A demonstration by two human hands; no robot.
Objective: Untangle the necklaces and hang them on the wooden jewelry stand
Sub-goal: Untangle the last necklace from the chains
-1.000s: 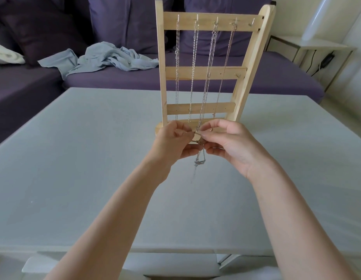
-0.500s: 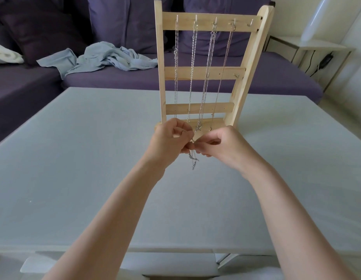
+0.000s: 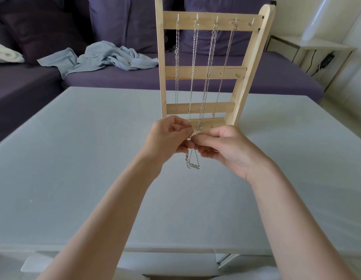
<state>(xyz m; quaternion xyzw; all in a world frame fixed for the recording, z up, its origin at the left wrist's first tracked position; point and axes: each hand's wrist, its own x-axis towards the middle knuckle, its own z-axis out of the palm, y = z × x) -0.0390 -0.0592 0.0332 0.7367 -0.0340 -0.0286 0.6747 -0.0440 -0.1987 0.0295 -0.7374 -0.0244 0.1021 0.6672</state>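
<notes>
1. Right now the last necklace (image 3: 192, 161) is off the counter (image 3: 74, 158), held up in front of the foot of the wooden jewelry stand (image 3: 203, 70), with its script nameplate pendant (image 3: 193, 166) dangling below the fingers on a short loop of chain.
2. Both hands are clamped on it: the left hand (image 3: 169, 138) and the right hand (image 3: 226, 147) pinch the chain fingertip to fingertip, so the working spot, likely a knot or the clasp, is hidden between them.
3. To do this step well, tease the links apart with small rolling motions, I judge, not a hard pull, which would tighten any snag.
4. Keep the pendant hanging free so its weight shows the chain's true run.
5. Four hung necklaces (image 3: 203, 77) already fall from the top bar, their lower ends just behind the fingers; work well clear of them, or the loose chain may catch.
6. One empty hook (image 3: 251, 22) shows at the top bar's right end, the likely target.
7. Beyond the counter sits a purple sofa (image 3: 94, 77) with a crumpled blue cloth (image 3: 106, 58).
</notes>
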